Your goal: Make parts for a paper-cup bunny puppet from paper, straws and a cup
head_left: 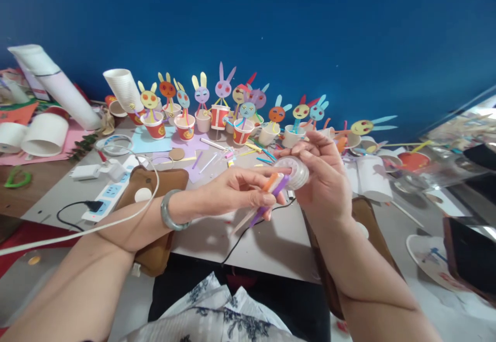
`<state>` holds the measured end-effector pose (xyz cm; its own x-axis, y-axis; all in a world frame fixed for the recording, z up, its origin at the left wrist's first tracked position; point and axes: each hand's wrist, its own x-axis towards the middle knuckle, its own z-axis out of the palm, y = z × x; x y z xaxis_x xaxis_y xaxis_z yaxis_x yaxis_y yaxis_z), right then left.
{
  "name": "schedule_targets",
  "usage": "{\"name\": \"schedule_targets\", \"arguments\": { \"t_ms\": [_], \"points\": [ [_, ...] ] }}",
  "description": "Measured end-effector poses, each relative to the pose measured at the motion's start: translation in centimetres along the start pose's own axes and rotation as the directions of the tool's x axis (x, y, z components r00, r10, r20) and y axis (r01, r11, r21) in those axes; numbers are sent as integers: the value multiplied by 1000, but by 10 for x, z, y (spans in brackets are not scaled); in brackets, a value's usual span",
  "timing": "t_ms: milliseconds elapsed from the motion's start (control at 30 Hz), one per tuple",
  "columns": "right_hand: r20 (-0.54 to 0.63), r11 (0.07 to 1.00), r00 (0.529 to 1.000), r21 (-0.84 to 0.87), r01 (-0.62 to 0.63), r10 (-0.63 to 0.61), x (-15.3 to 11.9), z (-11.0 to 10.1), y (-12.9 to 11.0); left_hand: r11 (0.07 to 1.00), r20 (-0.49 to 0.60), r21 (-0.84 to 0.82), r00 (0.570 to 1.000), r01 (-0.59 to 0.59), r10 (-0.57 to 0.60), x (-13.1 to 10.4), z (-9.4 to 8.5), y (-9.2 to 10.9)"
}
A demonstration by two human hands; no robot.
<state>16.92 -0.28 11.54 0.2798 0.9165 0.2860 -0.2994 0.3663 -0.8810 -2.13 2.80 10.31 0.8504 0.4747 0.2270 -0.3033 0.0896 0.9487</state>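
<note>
My left hand [242, 189] is closed around a few thin strips, one orange [270, 183] and one purple [279, 186], with a pale end pointing down to the left. A grey bangle [169, 210] circles that wrist. In my right hand [323, 176] is a clear ribbed roll [297, 172], which looks like a stack of small tape rolls. A left fingertip reaches into the roll's near opening, and the two hands almost meet over the table. Behind them stand several paper cups with paper rabbit heads on sticks, among them a purple rabbit [222, 89].
A white power strip [112, 192] with plugs and a white cable lies at left, by a brown cushion [155, 249]. Stacked white cups [123, 86] lean against the blue wall. To the right are a white paper cup [372, 177], a paper plate [426, 259] and a dark phone-like slab [470, 257].
</note>
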Motion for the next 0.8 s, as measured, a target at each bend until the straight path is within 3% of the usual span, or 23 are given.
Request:
{"name": "schedule_targets", "arguments": {
  "t_ms": [100, 233, 300, 400, 500, 600, 800],
  "points": [
    [-2, 1000, 1000, 4, -7, 7, 3, -3, -5, 996, -109, -92, 994, -9, -1, 0, -1, 2],
    [123, 994, 989, -80, -78, 87, 5, -7, -10, 981, -250, -195, 968, -14, -36, 4, -7, 8],
    [207, 983, 967, -136, -124, 150, 4, -7, -12, 968, -272, -250, 959, 7, -77, 5, -11, 10],
    [317, 965, 922, -206, -164, 224, 0, -7, -11, 956, -221, -284, 966, 67, -133, 6, -16, 11],
    [380, 948, 905, -311, -70, 192, -4, -9, -11, 952, -167, -288, 973, 105, -157, 8, -19, 8],
    [420, 909, 896, -414, 49, 142, -7, -10, -13, 956, -172, -270, 971, 118, -168, 9, -21, 5],
    [456, 824, 880, -544, 159, 131, -10, -12, -17, 968, -189, -212, 967, 132, -173, 10, -22, 2]
  ]
}}
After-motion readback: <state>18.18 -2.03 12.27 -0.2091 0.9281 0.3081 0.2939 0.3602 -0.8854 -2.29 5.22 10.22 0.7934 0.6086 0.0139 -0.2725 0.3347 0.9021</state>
